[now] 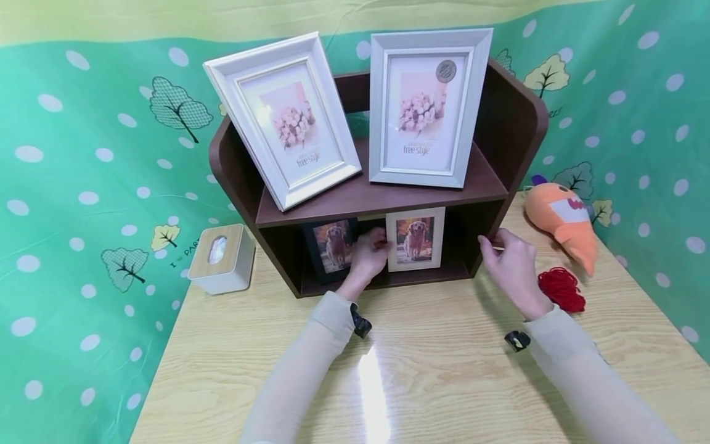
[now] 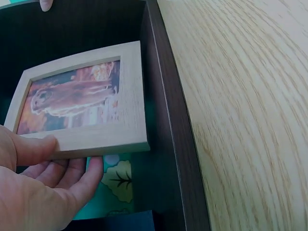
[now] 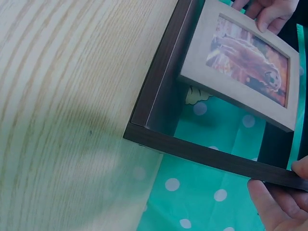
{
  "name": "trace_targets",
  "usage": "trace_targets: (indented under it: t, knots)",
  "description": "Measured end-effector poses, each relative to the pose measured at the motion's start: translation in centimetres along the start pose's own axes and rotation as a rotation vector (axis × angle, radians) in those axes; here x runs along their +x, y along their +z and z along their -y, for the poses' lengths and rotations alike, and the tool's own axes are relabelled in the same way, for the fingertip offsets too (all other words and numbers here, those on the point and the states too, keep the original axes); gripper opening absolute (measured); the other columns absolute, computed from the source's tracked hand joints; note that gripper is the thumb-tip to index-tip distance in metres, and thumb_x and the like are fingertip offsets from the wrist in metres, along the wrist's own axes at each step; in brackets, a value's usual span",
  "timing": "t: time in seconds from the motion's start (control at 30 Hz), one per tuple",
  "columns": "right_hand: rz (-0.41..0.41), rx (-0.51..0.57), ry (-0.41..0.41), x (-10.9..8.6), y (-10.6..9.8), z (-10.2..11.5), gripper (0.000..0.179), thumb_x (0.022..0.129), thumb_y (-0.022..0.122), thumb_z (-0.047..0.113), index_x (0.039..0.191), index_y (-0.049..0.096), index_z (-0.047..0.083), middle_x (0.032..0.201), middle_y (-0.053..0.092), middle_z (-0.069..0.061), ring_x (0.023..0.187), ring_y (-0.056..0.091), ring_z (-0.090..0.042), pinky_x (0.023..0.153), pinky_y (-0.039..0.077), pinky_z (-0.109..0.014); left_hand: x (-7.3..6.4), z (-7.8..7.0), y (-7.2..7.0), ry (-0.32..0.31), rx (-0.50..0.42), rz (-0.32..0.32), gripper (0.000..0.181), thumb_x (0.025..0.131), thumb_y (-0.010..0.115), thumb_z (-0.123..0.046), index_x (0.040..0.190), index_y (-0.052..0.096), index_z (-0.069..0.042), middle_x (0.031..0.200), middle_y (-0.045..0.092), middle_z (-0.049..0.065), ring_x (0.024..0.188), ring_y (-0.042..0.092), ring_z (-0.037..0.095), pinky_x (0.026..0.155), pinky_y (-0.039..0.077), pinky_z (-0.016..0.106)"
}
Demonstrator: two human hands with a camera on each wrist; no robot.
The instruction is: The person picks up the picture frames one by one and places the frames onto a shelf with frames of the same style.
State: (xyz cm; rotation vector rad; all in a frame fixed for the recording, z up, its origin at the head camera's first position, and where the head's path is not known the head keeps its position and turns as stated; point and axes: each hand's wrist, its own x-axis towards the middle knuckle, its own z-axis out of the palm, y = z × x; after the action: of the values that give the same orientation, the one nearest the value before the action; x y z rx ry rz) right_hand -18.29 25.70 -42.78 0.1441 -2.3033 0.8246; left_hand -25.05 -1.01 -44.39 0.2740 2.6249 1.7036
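Note:
A light wood photo frame (image 1: 415,239) with a dog picture stands on the lower level of a dark brown shelf (image 1: 388,200). My left hand (image 1: 368,254) pinches its left edge; the left wrist view shows the thumb on the front of the frame (image 2: 137,96) and the fingers behind. Left of that hand, a black photo frame (image 1: 333,246) with a similar dog picture is partly hidden. My right hand (image 1: 509,262) grips the front edge of the shelf's right side panel. In the right wrist view, thumb and fingers (image 3: 263,202) lie on opposite sides of that panel.
Two larger frames, a white one (image 1: 283,120) and a silver-grey one (image 1: 429,108), lean on the upper shelf. A tissue box (image 1: 222,259) stands on the left. On the right lie an orange plush toy (image 1: 563,219) and red yarn (image 1: 561,288) on the wooden table (image 1: 444,357).

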Motion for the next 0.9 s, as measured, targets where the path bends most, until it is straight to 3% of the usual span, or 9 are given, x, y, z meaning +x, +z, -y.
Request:
trace_targets:
  t: [0.43, 0.9]
  knots:
    - [-0.005, -0.001, 0.002, 0.0, 0.0, -0.3, 0.021, 0.09, 0.064, 0.014, 0.077, 0.062, -0.003, 0.076, 0.067, -0.02, 0.071, 0.065, -0.038, 0.073, 0.044, -0.056, 0.5, 0.2, 0.7, 0.029, 0.024, -0.05, 0.025, 0.093, 0.061, -0.008, 0.116, 0.062, 0.001, 0.108, 0.064, 0.014, 0.097, 0.062, 0.025, 0.079, 0.053, 0.033]
    - [-0.017, 0.002, 0.004, -0.1, 0.0, -0.1, 0.018, 0.09, 0.064, 0.013, 0.08, 0.063, -0.003, 0.078, 0.068, -0.02, 0.072, 0.067, -0.036, 0.069, 0.051, -0.053, 1.4, 0.1, 1.1, 0.032, 0.091, -0.091, 0.028, 0.093, 0.062, -0.01, 0.119, 0.063, 0.0, 0.108, 0.066, 0.014, 0.092, 0.064, 0.023, 0.067, 0.054, 0.03]
